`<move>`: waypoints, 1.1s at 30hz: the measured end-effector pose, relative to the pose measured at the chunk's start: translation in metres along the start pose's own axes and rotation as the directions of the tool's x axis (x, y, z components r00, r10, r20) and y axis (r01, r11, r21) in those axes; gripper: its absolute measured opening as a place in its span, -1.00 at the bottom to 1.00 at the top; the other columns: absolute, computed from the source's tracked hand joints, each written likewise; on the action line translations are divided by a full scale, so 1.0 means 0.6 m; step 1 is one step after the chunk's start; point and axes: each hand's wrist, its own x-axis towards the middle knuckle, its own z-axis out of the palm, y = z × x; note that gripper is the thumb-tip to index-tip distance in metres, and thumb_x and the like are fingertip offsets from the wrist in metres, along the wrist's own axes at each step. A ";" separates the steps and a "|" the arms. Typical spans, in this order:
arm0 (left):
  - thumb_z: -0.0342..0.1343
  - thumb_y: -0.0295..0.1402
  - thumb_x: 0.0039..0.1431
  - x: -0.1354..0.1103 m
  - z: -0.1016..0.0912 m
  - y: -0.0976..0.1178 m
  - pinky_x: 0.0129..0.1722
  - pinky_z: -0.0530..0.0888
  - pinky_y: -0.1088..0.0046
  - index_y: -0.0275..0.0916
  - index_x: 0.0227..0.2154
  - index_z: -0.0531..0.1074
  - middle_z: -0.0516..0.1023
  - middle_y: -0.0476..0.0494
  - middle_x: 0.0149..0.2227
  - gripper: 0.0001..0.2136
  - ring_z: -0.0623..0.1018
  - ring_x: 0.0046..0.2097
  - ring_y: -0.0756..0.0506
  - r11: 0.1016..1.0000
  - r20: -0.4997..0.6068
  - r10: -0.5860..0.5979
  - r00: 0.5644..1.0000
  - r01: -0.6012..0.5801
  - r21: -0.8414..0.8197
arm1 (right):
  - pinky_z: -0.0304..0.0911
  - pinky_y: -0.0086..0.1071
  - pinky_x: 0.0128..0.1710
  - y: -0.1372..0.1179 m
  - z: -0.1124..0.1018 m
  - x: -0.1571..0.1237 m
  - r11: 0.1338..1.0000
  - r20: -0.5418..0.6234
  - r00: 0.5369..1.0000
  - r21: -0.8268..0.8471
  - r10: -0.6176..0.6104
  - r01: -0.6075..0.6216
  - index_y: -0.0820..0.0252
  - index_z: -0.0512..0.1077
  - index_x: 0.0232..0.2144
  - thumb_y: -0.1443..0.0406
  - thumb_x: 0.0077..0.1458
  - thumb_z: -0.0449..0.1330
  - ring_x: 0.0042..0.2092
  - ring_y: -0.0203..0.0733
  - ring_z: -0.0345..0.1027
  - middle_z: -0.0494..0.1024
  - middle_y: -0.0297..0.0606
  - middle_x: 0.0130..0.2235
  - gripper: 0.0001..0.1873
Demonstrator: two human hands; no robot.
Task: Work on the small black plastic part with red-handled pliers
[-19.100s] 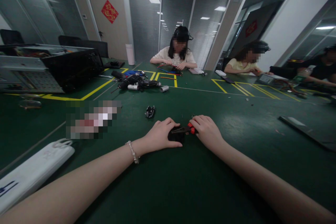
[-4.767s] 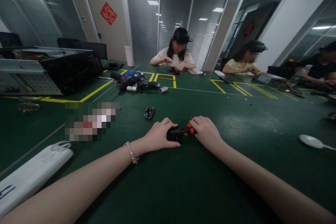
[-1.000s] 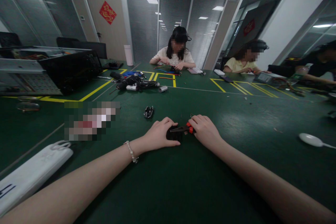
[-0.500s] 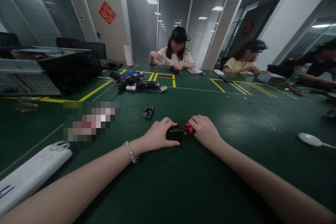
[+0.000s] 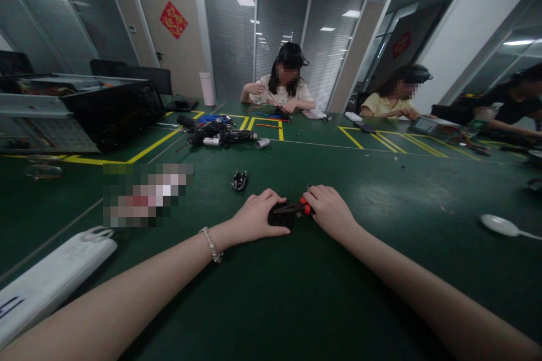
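My left hand (image 5: 256, 217) curls its thumb and fingers around a small dark part (image 5: 277, 220) on the green table (image 5: 262, 304). What kind of part it is, I cannot make out. Red-handled pliers (image 5: 305, 207) are in my right hand (image 5: 332, 208), which is closed on their grips. The dark jaws of the pliers point left and lie over the part. Beyond my left hand sits a small black and silver component (image 5: 239, 180). A few tiny bits lie on the table just past the pliers.
A white power strip (image 5: 55, 282) is at the lower left, a white spoon (image 5: 499, 224) at the right. Farther back are a tangle of black cables (image 5: 215, 131) and an open computer case (image 5: 114, 115). Across the table a person (image 5: 290, 79) works with wires; others sit at the right.
My hands, the pliers and the dark part hold nearly the same place. Across the table, the person's raised hand has moved up slightly.
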 end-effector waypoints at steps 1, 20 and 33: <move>0.11 -0.01 -0.12 0.000 0.000 0.000 -0.14 0.28 0.27 -0.13 0.00 0.17 0.26 -0.12 -0.10 -0.39 0.36 -0.14 -0.18 1.000 0.000 0.000 1.000 0.000 0.002 | 0.08 -0.29 -0.22 0.000 0.000 0.000 1.000 -0.003 1.000 -0.001 -0.001 0.001 0.25 0.34 -0.30 0.47 -0.15 0.10 -0.21 -0.12 0.21 0.39 -0.15 -0.25 -0.73; 0.12 -0.03 -0.12 -0.001 0.000 0.001 -0.14 0.29 0.26 -0.13 -0.01 0.18 0.26 -0.12 -0.09 -0.41 0.36 -0.13 -0.18 1.000 0.001 0.003 1.000 -0.003 -0.002 | 0.08 -0.30 -0.21 0.001 0.001 -0.001 1.000 0.008 1.000 -0.013 0.007 -0.007 0.26 0.35 -0.29 0.45 -0.16 0.11 -0.20 -0.11 0.21 0.40 -0.15 -0.25 -0.73; 0.10 0.00 -0.12 -0.001 0.001 -0.001 -0.17 0.29 0.28 -0.14 -0.02 0.19 0.27 -0.11 -0.11 -0.41 0.37 -0.16 -0.17 1.000 -0.003 0.007 1.000 -0.007 0.003 | 0.09 -0.29 -0.22 0.001 0.000 -0.005 1.000 0.002 1.000 -0.012 0.019 -0.019 0.26 0.35 -0.30 0.45 -0.15 0.10 -0.20 -0.11 0.22 0.40 -0.14 -0.23 -0.74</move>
